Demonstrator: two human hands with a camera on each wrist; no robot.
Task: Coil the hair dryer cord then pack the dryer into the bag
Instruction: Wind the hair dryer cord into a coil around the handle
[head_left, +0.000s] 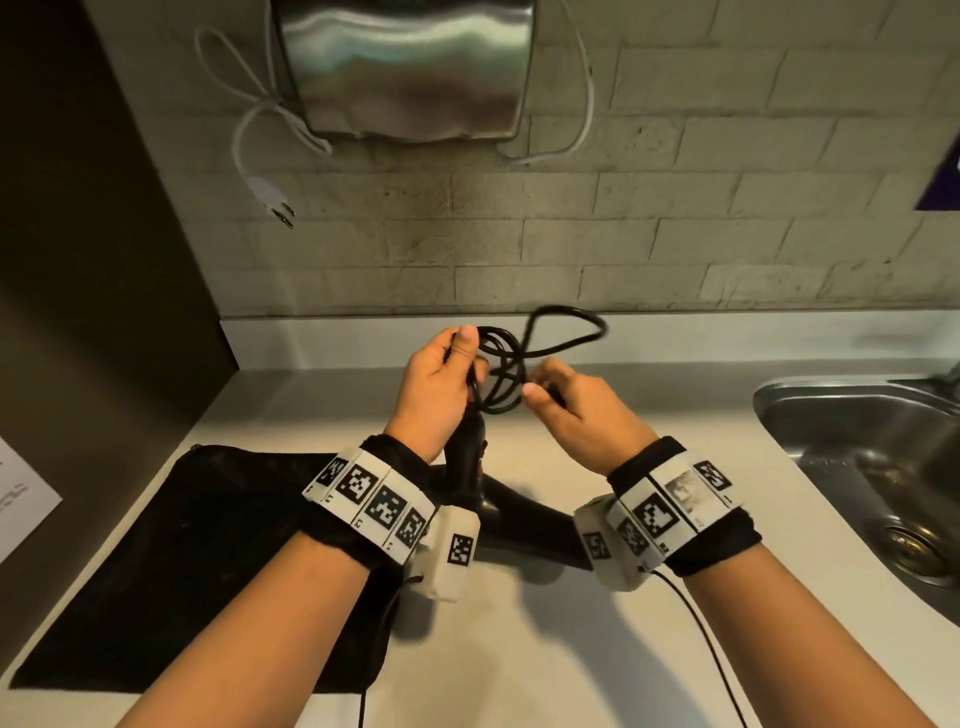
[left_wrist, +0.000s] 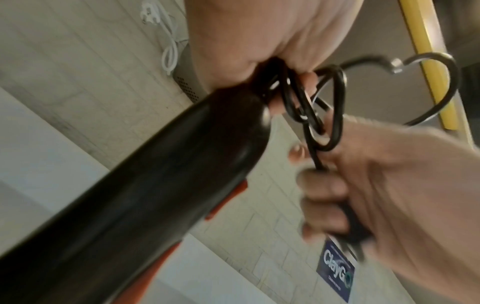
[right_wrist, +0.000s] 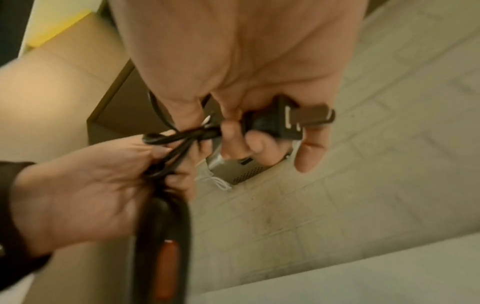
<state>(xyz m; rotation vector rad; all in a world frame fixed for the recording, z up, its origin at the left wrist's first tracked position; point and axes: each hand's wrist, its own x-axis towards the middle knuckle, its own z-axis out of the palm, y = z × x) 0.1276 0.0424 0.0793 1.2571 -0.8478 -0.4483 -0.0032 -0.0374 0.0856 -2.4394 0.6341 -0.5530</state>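
Readable only on a dark blue rectangular sticker (left_wrist: 335, 269) stuck to the pale brick wall (left_wrist: 259, 236): "ClayGo" in white letters. Smaller print beneath too blurred to read.

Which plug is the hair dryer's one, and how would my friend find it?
Start at the grey counter beside the steel sink. Above it, two hands work a black cord. The dryer's plug is the black one with two flat prongs, pinched in the right hand; the other plug is white and dangles from the wall unit.
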